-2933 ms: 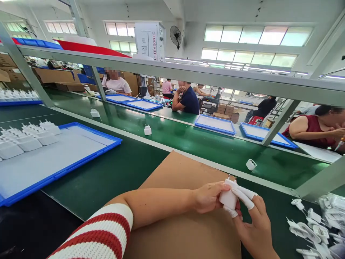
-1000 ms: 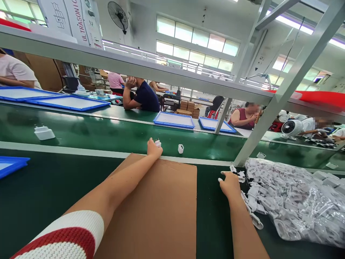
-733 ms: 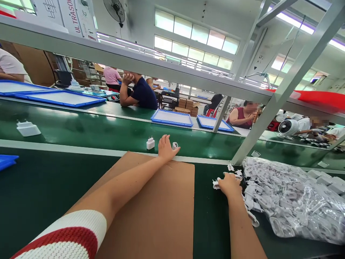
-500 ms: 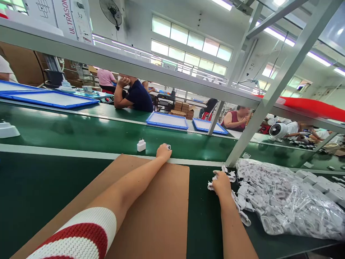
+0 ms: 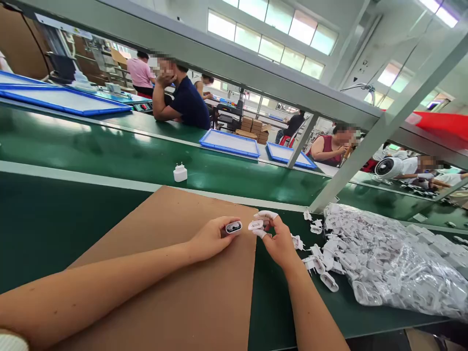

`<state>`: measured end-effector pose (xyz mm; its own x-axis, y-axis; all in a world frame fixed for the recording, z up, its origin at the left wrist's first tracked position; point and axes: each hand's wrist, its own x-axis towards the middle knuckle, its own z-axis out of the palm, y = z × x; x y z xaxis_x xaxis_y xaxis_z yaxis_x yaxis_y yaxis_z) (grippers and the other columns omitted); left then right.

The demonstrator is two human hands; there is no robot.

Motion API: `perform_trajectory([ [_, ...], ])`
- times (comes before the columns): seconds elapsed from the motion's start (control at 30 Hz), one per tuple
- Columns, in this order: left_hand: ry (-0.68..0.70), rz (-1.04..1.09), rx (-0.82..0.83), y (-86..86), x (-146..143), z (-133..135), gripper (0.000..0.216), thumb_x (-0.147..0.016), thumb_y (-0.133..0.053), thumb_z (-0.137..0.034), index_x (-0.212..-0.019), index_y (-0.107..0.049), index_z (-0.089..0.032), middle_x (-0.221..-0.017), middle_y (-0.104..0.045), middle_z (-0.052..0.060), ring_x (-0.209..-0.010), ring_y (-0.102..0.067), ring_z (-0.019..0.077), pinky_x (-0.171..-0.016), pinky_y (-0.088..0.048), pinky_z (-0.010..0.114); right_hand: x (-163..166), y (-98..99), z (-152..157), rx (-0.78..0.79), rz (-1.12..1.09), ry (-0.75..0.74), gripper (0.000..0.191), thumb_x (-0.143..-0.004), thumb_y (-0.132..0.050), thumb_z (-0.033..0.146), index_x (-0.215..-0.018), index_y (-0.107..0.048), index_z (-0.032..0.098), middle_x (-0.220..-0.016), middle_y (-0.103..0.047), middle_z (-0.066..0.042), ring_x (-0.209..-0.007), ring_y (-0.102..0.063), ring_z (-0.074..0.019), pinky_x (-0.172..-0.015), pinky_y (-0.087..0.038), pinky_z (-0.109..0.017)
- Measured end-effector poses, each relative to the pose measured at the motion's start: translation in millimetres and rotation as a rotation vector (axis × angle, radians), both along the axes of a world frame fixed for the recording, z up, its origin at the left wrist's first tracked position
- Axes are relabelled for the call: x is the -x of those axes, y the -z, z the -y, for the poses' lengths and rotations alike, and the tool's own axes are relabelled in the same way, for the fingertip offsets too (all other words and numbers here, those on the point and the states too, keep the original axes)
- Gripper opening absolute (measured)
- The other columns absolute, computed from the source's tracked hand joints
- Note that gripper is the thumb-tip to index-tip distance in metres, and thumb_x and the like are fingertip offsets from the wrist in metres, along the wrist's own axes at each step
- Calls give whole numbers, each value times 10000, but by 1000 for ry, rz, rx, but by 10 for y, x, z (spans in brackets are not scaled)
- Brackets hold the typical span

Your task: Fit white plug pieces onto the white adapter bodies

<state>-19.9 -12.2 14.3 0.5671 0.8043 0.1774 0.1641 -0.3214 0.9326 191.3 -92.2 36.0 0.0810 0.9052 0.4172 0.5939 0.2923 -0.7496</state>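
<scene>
Above the brown cardboard sheet [image 5: 175,292], my left hand [image 5: 210,239] is closed round a white charger housing [image 5: 234,227], its open end and dark inside turned to the right. Facing it across a small gap, my right hand [image 5: 280,239] pinches a white plug cover [image 5: 255,224] between thumb and finger. White finger cots [image 5: 268,214] cover fingertips of that hand. More loose white plug covers [image 5: 317,261] lie on the dark green bench right of my right hand, beside a clear plastic bag [image 5: 395,258] full of them.
An upright white charger [image 5: 180,173] stands on the green conveyor belt [image 5: 127,151] beyond the cardboard. Blue-rimmed trays [image 5: 230,143] lie behind the belt. A slanted metal post [image 5: 351,161] rises at the right. Several people sit at the far benches.
My left hand has drawn back from the belt to above the cardboard with the charger housing. My right hand has come left from the loose parts, now holding a plug cover.
</scene>
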Motion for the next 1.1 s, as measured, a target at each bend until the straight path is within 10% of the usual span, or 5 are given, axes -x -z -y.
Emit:
perform_trajectory([
  [0.17, -41, 62, 115, 58, 26, 34, 594, -685, -772, -364, -1243, -634, -214, -1214, -712, 92, -1057, -679, 288, -955, -540, 417, 45, -3, 45, 38, 167, 5, 415, -854, -602, 190, -1266, -556, 218, -1100, -697, -66, -917, -646, -179, -810, -521, -339],
  [0.33, 22, -19, 90, 22, 27, 6, 311, -759, -715, -404, -1001, -699, -210, -1040, -742, 73, -961, -686, 272, -869, -550, 391, 131, 36, 104, 55, 575, -21, 414, -731, -504, -20, -1030, -651, 227, -881, -676, -48, -874, -610, -231, -841, -479, -413],
  [0.67, 99, 2, 123, 53, 35, -33, 331, -735, -744, -421, -988, -733, -207, -987, -726, 69, -900, -672, 259, -782, -531, 350, 275, 82, -7, 59, 40, 131, 161, -897, -618, 262, -1044, -676, 231, -1050, -711, -59, -989, -654, -212, -914, -522, -390],
  [1.1, 150, 10, 82, 88, 31, -83, 278, -732, -736, -423, -864, -713, -179, -876, -715, 39, -876, -646, 242, -770, -493, 324, 461, 54, -77, -150, 385, -73, 446, -806, -480, 4, -1123, -677, 248, -1036, -717, -52, -966, -627, -219, -860, -505, -374],
])
